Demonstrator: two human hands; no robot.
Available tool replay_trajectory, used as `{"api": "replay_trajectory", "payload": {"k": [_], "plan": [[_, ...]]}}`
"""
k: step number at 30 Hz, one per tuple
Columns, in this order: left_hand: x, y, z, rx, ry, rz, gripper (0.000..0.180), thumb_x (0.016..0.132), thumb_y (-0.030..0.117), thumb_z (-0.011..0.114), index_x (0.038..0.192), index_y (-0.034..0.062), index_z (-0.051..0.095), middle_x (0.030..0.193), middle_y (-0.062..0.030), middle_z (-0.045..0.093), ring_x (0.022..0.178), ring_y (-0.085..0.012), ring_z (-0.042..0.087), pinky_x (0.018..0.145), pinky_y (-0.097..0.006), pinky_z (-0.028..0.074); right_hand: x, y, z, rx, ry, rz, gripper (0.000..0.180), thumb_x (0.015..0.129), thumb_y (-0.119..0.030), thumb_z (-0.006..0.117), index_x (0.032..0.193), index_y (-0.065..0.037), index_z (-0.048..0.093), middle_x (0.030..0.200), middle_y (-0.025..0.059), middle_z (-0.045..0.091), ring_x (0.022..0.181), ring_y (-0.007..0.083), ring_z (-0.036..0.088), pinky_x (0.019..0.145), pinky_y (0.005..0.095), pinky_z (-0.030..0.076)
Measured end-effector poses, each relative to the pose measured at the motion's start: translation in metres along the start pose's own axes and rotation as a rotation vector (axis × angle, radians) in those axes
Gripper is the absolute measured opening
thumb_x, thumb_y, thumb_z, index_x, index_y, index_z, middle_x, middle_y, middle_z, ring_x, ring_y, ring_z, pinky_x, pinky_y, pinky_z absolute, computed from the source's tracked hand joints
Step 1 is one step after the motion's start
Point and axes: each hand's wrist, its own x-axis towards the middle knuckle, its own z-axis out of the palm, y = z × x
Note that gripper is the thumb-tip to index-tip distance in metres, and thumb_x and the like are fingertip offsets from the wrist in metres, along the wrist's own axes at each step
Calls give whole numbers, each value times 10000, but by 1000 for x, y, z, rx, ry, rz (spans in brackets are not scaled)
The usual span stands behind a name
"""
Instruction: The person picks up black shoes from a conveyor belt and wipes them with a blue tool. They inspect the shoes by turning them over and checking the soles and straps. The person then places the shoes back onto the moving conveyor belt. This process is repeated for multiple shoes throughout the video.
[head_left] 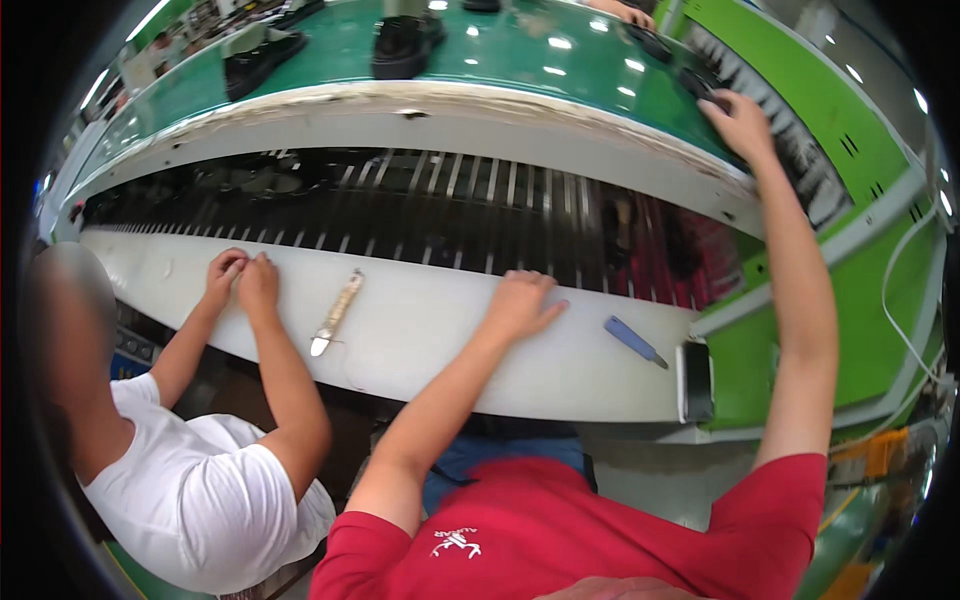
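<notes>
My right hand (740,124) reaches far out over the green belt at the right. Its fingers are closed on a dark shoe (697,86), partly hidden by the hand, beside the bristly opening of the green machine. My left hand (520,304) lies palm down at the far edge of the white worktop (430,345), thumb apart and nothing in it. To its right on the worktop is a blue-handled tool (630,338) with a short tip. Left of it lies a slim tool with a wrapped, worn handle (340,308).
Black shoes with pale upright forms (405,48) stand on the green belt (520,65). A row of metal rollers (470,200) runs below it. A dark phone-like slab (695,382) sits at the worktop's right end. A white-shirted co-worker's hands (245,278) meet at the left.
</notes>
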Motion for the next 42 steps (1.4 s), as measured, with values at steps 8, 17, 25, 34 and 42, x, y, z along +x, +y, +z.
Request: {"api": "replay_trajectory", "payload": {"k": [8,17,25,34,42], "plan": [[2,-2,-2,-25,-20,-27,472,943,470,764,1136,39,766,1053,-175,750,1035,-368,707,962,-479,525,-17,128,-4,-330,-175,915,927,902,-714,681,1661,-231,456,1688,247,456,1566,514,388,1266,667,294],[9,11,8,-82,-35,17,444,949,461,759,1091,40,766,983,-162,730,991,-369,704,944,-479,517,-31,232,-17,-319,-54,872,858,874,-665,756,1360,41,722,1514,280,630,1424,419,609,1193,518,451],[-5,-6,-3,0,-12,-49,445,948,455,756,1086,32,763,959,-156,727,987,-362,709,923,-481,517,-15,125,2,-199,103,751,1006,723,-772,829,1317,36,746,1428,269,695,1350,449,654,1152,536,474],[-2,0,-1,10,-15,-53,417,951,434,755,1075,36,767,954,-156,738,972,-374,708,933,-482,517,0,71,1,1684,621,534,286,910,-32,854,1152,52,728,1172,121,735,1092,207,715,905,345,686],[3,22,-36,-614,306,-304,491,1140,421,565,1298,-22,705,1171,-162,774,1034,-222,770,890,-367,609,-129,-62,-28,1861,233,261,253,1006,-56,729,1239,-8,642,1223,116,670,1192,231,654,1002,396,603]]}}
